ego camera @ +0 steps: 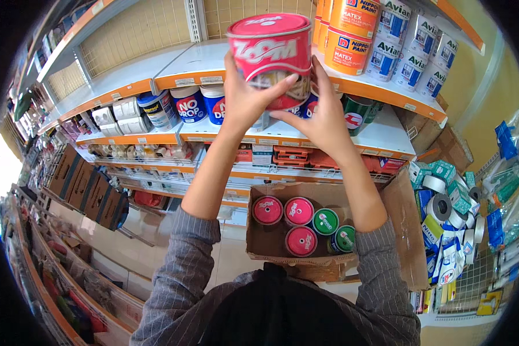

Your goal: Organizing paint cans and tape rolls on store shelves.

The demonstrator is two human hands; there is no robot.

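Observation:
Between my two hands is a pink-red Zoom paint can, held up in front of the upper shelf. My left hand grips its left side, the thumb laid across the lower front. On the right, my right hand has its fingers along the can's side and its thumb under the base. Below my forearms an open cardboard box holds several cans, among them a pink-lidded can and a green-lidded can.
Orange Nippon Paint tubs and white Avian cans stand stacked on the upper shelf's right. Blue No Drop tubs line the shelf below. A heap of tape rolls and packets lies right of the box. Brown cartons stand at left.

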